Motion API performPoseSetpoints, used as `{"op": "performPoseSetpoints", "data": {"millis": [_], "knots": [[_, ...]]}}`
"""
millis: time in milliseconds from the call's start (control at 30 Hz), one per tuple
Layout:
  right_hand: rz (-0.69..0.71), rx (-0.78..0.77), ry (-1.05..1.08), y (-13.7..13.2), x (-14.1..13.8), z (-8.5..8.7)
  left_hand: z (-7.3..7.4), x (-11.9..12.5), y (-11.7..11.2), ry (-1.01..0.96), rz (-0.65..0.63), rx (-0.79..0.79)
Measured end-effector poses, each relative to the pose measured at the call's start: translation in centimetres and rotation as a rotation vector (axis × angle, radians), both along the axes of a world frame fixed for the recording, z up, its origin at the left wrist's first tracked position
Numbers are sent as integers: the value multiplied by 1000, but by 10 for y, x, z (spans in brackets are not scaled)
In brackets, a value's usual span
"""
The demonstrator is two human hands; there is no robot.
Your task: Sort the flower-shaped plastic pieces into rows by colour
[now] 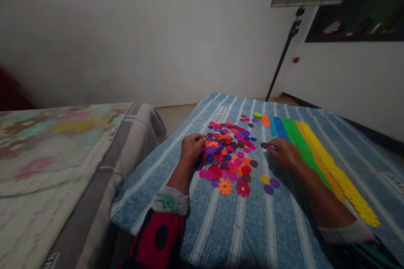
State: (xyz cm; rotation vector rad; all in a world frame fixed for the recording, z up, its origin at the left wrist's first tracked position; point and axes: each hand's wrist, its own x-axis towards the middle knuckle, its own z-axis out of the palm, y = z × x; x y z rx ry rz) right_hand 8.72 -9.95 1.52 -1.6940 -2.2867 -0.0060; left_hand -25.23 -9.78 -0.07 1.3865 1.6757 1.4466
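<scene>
A loose pile of notched plastic discs (225, 186) in orange, pink, red, purple and brown lies on the blue striped cloth (202, 214). My left hand (192, 148) rests at the pile's left edge, fingers pinched together; what they hold, if anything, is hidden. To the right of the pile, my right hand (285, 153) pinches a small blue disc (274, 148) edge-on. A brown disc (264, 145) shows right at its fingertips. Beside this hand run overlapping rows of discs sorted by colour: blue discs (280, 127), green discs (298, 145) and yellow discs (334, 170).
Green discs (257, 115) and orange discs (265, 121) sit at the far end. Yellow and purple discs (269, 189) lie apart nearer me. A flowered, cloth-covered surface (63, 168) stands left across a gap. Behind the table rises a black stand (284, 50) with a light bar.
</scene>
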Motion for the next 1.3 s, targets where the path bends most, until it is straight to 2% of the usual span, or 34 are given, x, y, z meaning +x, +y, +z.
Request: {"op": "performPoseSetpoints", "data": {"millis": [167,300,467,600,733,933,1167,1300], "knots": [[290,-32,23,-24,-56,-1,-5,-2,0,30,21,-12],[434,-47,4,-38,-100,1,-10,-4,2,76,32,-33],[506,-45,-8,-45,-148,5,-12,-6,3,100,32,-46],[454,-12,-71,-42,-174,-1,-13,-7,3,83,46,-57],[388,28,-116,-37,-183,-12,-13,-5,3,77,47,-59],[389,79,-99,-33,-180,-24,-12,-4,4,123,37,-96],[431,154,22,-26,-175,-29,-13,-5,6,140,53,-127],[409,165,100,-17,-159,-27,-12,-6,6,121,31,-122]]}}
